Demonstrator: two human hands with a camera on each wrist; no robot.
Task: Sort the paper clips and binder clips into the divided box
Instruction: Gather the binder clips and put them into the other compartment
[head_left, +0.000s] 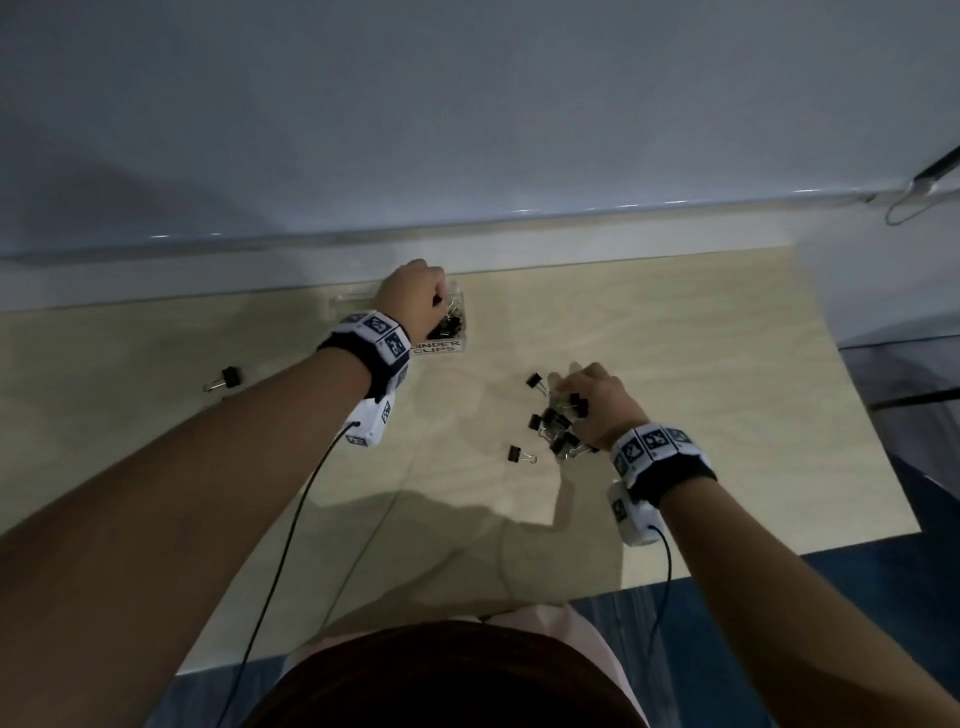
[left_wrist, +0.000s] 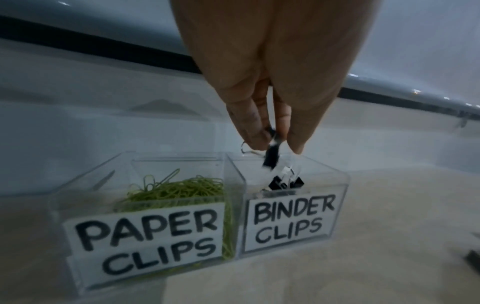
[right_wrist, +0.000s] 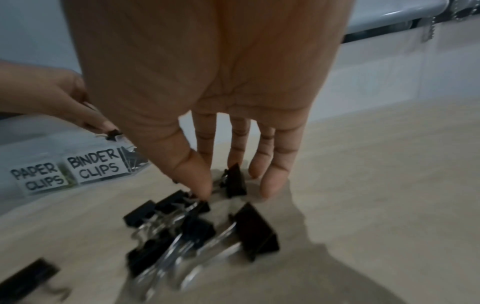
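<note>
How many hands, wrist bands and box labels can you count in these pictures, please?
Hands: 2, the left hand, pinching a binder clip, and the right hand
Wrist bands: 2, left wrist band, right wrist band
Box labels: 2, PAPER CLIPS label, BINDER CLIPS label
Total: 6

Divided box (left_wrist: 233, 205): clear plastic, two compartments side by side, at 12 o'clock on table. Left compartment labelled "PAPER CLIPS", holds heap of green paper clips (left_wrist: 182, 189). Right compartment labelled "BINDER CLIPS", holds several black binder clips (left_wrist: 285, 183).

One black binder clip (left_wrist: 271, 156) above right compartment, blurred, at fingertips.

Loose pile of black binder clips with silver handles (head_left: 558, 426) on table at 4 o'clock from box, well apart from it. Single stray clip (head_left: 226, 376) at 8 o'clock from box.
</note>
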